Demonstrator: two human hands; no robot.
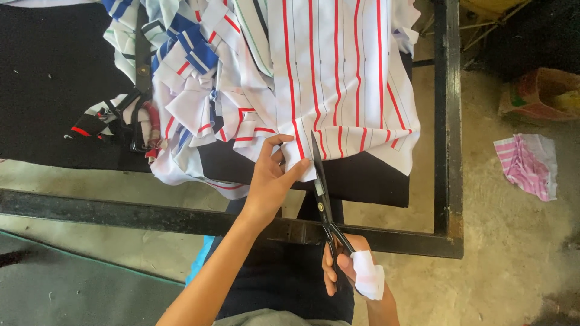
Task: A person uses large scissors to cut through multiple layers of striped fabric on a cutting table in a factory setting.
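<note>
The left hand [272, 178] pinches the lower edge of a white cloth with red stripes [338, 78], which hangs off the near edge of the black-topped bench [54, 78] at about 12 o'clock from the hands. The right hand [353, 271], at 5 o'clock from the left and with white wrapping on its thumb, grips black scissors [322, 193] whose blades point up to 12 o'clock into that cloth edge. A heap of striped scraps [193, 78] lies at 10 o'clock on the bench, and a pink striped rag [527, 166] on the floor at 3 o'clock.
</note>
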